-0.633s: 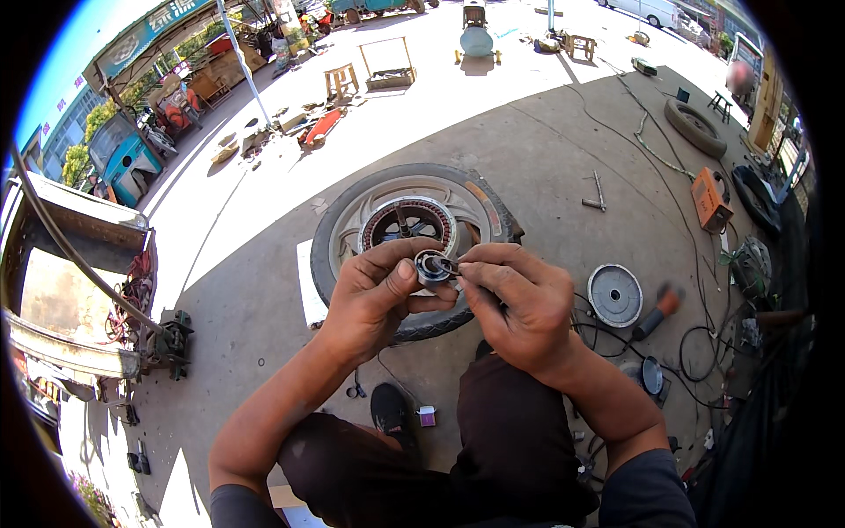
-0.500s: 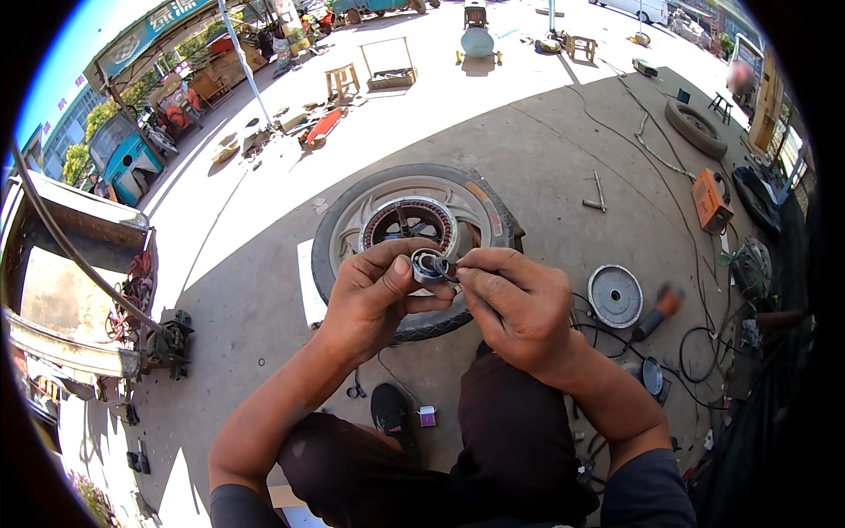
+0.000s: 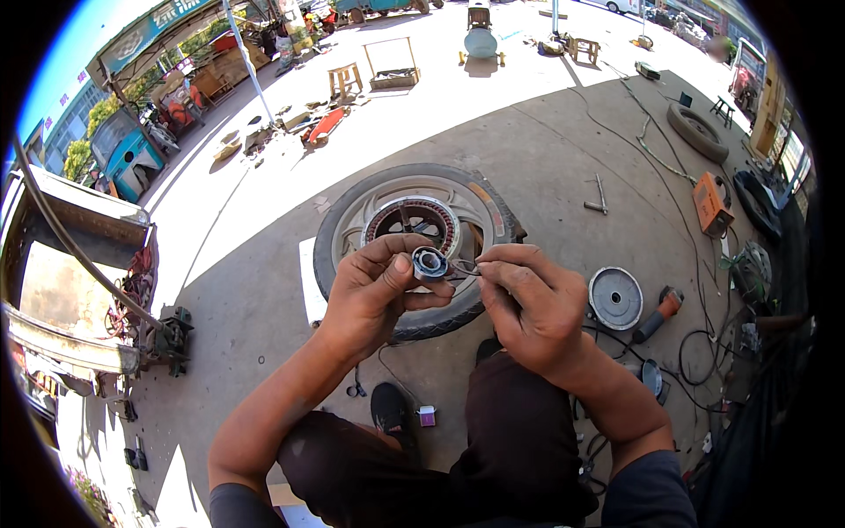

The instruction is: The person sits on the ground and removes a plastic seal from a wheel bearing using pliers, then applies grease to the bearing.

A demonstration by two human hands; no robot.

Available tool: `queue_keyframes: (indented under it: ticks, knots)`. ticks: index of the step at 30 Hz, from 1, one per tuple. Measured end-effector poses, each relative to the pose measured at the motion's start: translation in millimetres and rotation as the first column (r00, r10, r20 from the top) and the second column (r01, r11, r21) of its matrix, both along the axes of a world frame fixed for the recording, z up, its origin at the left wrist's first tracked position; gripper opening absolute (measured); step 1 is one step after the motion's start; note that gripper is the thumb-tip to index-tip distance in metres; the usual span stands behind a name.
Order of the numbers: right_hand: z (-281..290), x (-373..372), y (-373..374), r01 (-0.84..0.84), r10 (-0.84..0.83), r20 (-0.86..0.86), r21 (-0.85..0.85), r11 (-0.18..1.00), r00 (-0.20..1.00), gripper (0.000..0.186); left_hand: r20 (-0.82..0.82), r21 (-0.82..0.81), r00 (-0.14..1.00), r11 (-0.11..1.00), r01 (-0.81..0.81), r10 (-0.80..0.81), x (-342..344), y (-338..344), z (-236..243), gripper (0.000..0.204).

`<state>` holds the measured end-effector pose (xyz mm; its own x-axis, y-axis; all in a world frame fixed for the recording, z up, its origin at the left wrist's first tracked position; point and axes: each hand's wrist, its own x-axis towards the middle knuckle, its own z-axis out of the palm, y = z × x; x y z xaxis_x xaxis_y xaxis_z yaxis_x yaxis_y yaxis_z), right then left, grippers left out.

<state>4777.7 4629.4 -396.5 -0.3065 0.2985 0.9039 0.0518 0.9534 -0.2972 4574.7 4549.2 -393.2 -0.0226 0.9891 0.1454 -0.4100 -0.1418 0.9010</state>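
My left hand (image 3: 374, 286) grips a ball bearing (image 3: 429, 263) between thumb and fingers, its open face and balls turned up toward me. In my right hand (image 3: 537, 299), thumb and fingertips pinch a thin dark ring (image 3: 466, 267), just right of the bearing. Whether the ring is a bearing seal I cannot make out. Below and beyond both hands lies a wheel with a tyre (image 3: 352, 202). At its centre is a hub motor stator (image 3: 444, 217) with reddish windings and an upright shaft (image 3: 404, 215), partly hidden by my left hand.
Right of the wheel lie a round metal cover (image 3: 615, 297), an angle grinder (image 3: 660, 314) and a T-shaped tool (image 3: 598, 195). Farther right are an orange box-shaped machine (image 3: 711, 204), loose tyres (image 3: 697, 132) and cables. A rusty cart bed (image 3: 79, 264) stands at left.
My right hand has moved right, away from the bearing, with the thin ring in its fingers. The bearing's balls now show. My left hand has stayed nearly still.
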Motion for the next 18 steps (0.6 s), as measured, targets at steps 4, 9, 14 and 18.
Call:
queue_keyframes:
  ticks: [4, 9, 14, 18]
  knots:
    - [0.3, -3.0, 0.1, 0.001, -0.003, -0.026, -0.064, 0.998, 1.0, 0.017, -0.053, 0.0, 0.999, 1.0, -0.008, 0.008, 1.2, 1.2, -2.9, 0.039]
    - [-1.6, -6.6, 0.3, -0.026, 0.025, -0.014, -0.076, 0.997, 1.0, 0.018, -0.057, -0.011, 0.998, 1.0, 0.001, -0.002, 2.8, -0.1, -0.8, 0.037]
    - [-2.0, -3.7, 1.9, -0.034, 0.035, 0.049, -0.021, 0.999, 0.998, 0.02, -0.06, -0.015, 0.998, 1.0, 0.0, -0.001, 3.2, 1.1, -1.5, 0.036]
    - [2.7, -1.5, -2.0, -0.052, 0.053, 0.09, -0.013, 0.999, 0.995, 0.02, -0.048, -0.019, 0.999, 1.0, -0.014, 0.013, 2.9, 0.9, -1.4, 0.036]
